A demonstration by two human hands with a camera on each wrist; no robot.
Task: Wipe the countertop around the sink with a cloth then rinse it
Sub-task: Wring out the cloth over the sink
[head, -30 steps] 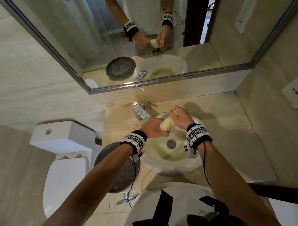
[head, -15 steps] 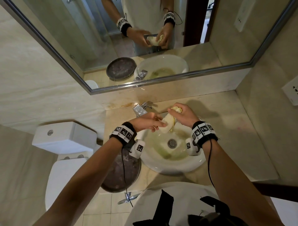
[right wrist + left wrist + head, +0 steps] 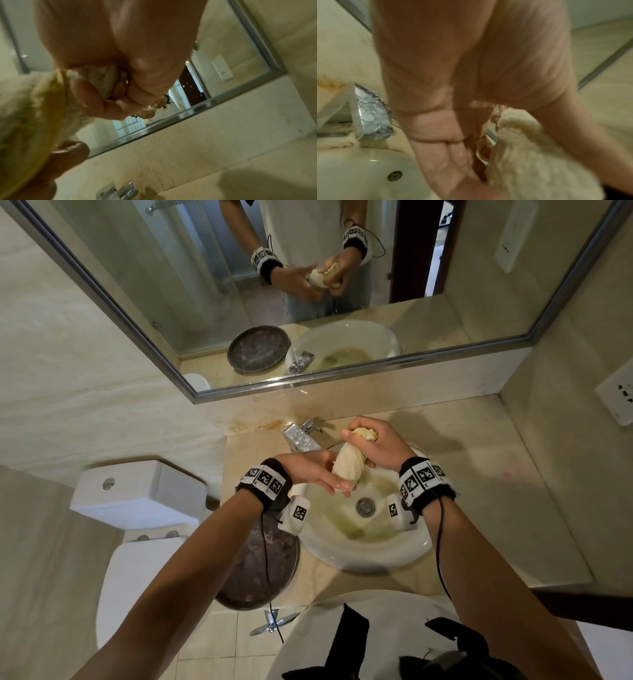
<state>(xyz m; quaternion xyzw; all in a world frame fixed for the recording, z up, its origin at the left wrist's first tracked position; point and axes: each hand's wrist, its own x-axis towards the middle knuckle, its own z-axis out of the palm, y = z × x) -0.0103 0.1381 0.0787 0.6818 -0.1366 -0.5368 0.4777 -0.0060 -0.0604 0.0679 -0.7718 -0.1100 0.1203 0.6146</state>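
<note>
A twisted cream-yellow cloth hangs over the white sink. My right hand grips its upper end in a fist; in the right wrist view the cloth bulges out to the left of that hand. My left hand lies palm up against the cloth's lower end with wet fingers held straight. In the left wrist view that hand is flat beside the cloth. The beige countertop surrounds the basin.
A chrome faucet stands behind the basin's left side, with the drain below the hands. A dark round tray sits left of the sink. A toilet stands farther left. Behind are a mirror and, at right, a wall socket.
My left hand has let go of the cloth's lower end and turned palm up with straight fingers. My right hand has kept its grip and lifted the cloth slightly toward the faucet.
</note>
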